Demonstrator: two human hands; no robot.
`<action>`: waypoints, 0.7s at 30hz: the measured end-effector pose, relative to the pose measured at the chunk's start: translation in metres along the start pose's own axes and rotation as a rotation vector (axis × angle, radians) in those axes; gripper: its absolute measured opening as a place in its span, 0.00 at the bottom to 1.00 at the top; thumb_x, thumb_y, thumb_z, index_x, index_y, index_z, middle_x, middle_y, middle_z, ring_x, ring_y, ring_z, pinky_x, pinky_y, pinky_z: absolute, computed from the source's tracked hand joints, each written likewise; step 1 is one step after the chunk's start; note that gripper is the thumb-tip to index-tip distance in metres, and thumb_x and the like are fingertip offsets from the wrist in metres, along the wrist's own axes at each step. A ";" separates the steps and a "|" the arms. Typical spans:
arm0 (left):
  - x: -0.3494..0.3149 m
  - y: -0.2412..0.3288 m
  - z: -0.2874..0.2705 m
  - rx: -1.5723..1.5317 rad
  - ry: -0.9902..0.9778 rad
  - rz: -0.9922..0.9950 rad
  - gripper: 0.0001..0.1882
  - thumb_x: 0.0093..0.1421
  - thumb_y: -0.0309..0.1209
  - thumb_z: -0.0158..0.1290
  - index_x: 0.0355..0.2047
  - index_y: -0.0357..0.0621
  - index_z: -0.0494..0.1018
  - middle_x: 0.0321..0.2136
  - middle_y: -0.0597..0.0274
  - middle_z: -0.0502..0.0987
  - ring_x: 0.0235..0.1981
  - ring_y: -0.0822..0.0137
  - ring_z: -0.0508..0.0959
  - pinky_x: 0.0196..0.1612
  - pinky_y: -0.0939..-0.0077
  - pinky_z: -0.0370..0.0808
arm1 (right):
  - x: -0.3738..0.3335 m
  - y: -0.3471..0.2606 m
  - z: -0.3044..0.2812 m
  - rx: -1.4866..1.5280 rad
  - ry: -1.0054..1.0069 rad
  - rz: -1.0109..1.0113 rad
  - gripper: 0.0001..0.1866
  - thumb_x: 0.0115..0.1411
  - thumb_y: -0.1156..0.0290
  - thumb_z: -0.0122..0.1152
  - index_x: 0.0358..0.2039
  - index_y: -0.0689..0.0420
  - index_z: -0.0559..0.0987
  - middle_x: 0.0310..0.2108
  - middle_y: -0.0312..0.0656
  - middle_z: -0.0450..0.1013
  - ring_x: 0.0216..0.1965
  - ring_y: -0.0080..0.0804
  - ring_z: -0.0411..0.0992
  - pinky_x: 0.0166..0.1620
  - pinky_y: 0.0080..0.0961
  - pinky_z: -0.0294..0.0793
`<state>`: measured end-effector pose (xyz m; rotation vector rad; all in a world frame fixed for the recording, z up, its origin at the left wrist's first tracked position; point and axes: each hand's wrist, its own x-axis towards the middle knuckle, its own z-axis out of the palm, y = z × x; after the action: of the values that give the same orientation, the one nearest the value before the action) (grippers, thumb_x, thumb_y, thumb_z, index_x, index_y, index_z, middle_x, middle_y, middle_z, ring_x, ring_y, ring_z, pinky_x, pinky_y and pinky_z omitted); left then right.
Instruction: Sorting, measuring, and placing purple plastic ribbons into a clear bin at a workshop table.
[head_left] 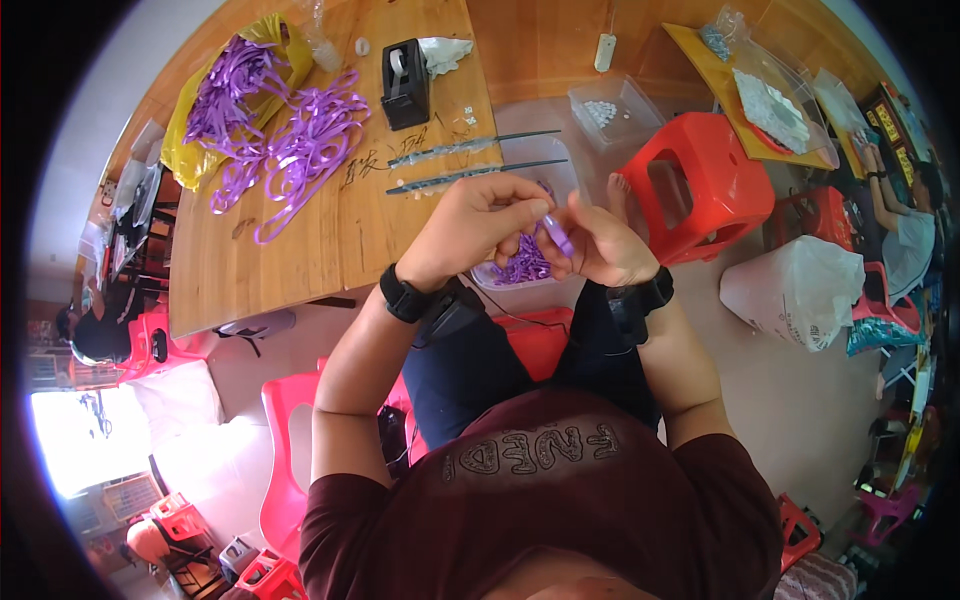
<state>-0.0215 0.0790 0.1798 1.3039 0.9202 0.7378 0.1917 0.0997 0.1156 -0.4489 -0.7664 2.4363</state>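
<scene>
Maroon T-shirt, dark trousers (black wristbands on both).

I note the bench (300, 250) at upper left, ribbon pile (290, 130) on it, tape dispenser (405, 82) to its right. Stool (700, 185) at upper right; tray of ribbon pieces (525, 265) at centre.

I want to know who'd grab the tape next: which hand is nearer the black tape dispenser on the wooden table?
Left. The left hand is just below and right of the black tape dispenser; the right hand sits farther right, beyond the purple ribbon piece both hands pinch.
</scene>
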 end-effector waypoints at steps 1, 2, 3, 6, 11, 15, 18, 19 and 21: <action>-0.006 -0.002 0.003 0.021 0.088 -0.005 0.13 0.68 0.30 0.53 0.46 0.33 0.75 0.25 0.65 0.75 0.17 0.81 0.69 0.19 0.85 0.66 | -0.003 0.003 0.010 0.000 -0.008 0.000 0.18 0.66 0.56 0.60 0.42 0.60 0.78 0.32 0.39 0.75 0.30 0.24 0.72 0.32 0.24 0.74; -0.011 -0.006 0.006 0.041 0.177 -0.010 0.13 0.68 0.31 0.52 0.47 0.33 0.75 0.25 0.66 0.74 0.17 0.81 0.69 0.18 0.85 0.66 | -0.006 0.007 0.020 -0.048 0.107 -0.038 0.18 0.66 0.56 0.59 0.41 0.60 0.78 0.31 0.39 0.75 0.29 0.24 0.73 0.33 0.24 0.75; -0.015 -0.011 0.009 0.045 0.183 -0.008 0.13 0.68 0.31 0.52 0.47 0.33 0.75 0.25 0.66 0.74 0.17 0.81 0.69 0.18 0.85 0.66 | -0.008 0.011 0.026 -0.096 0.222 -0.076 0.18 0.67 0.56 0.58 0.40 0.60 0.78 0.30 0.39 0.75 0.28 0.24 0.73 0.33 0.23 0.76; -0.025 -0.023 0.023 -0.011 0.238 0.061 0.14 0.68 0.32 0.52 0.47 0.33 0.75 0.24 0.67 0.73 0.16 0.81 0.68 0.18 0.86 0.67 | -0.013 0.024 0.016 -0.291 0.177 -0.144 0.19 0.68 0.54 0.57 0.39 0.60 0.79 0.28 0.39 0.76 0.28 0.24 0.74 0.33 0.23 0.76; -0.045 -0.031 0.043 -0.151 0.199 0.071 0.13 0.68 0.33 0.54 0.43 0.32 0.76 0.24 0.66 0.75 0.17 0.80 0.69 0.19 0.84 0.67 | -0.031 0.029 0.026 -0.294 0.118 -0.117 0.14 0.69 0.61 0.55 0.39 0.61 0.79 0.29 0.40 0.76 0.29 0.26 0.74 0.35 0.23 0.76; -0.048 -0.046 0.050 -0.141 0.355 0.118 0.13 0.68 0.34 0.53 0.42 0.34 0.76 0.19 0.69 0.71 0.16 0.79 0.69 0.19 0.85 0.67 | -0.047 0.030 0.046 -0.314 0.338 -0.085 0.13 0.67 0.63 0.59 0.39 0.61 0.78 0.29 0.39 0.76 0.30 0.24 0.75 0.37 0.20 0.77; -0.048 -0.050 0.057 -0.184 0.429 0.122 0.12 0.69 0.33 0.53 0.40 0.35 0.76 0.18 0.69 0.71 0.16 0.79 0.69 0.19 0.84 0.68 | -0.047 0.046 0.053 -0.451 0.383 -0.348 0.12 0.66 0.65 0.61 0.40 0.62 0.78 0.29 0.38 0.77 0.29 0.22 0.76 0.37 0.19 0.78; -0.048 -0.053 0.060 -0.221 0.416 0.142 0.11 0.68 0.33 0.53 0.40 0.34 0.75 0.20 0.68 0.72 0.16 0.79 0.70 0.19 0.84 0.68 | -0.045 0.049 0.049 -0.463 0.312 -0.398 0.11 0.65 0.69 0.63 0.42 0.62 0.78 0.29 0.37 0.77 0.29 0.21 0.76 0.37 0.17 0.77; -0.048 -0.054 0.066 -0.259 0.404 0.162 0.11 0.68 0.32 0.54 0.39 0.33 0.75 0.21 0.68 0.73 0.17 0.79 0.70 0.20 0.84 0.69 | -0.045 0.053 0.043 -0.468 0.321 -0.400 0.10 0.64 0.69 0.64 0.41 0.61 0.77 0.29 0.36 0.77 0.29 0.20 0.75 0.37 0.16 0.76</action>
<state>0.0119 -0.0012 0.1344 1.0236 1.0045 1.2360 0.1873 0.0185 0.1235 -0.7589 -1.1555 1.7543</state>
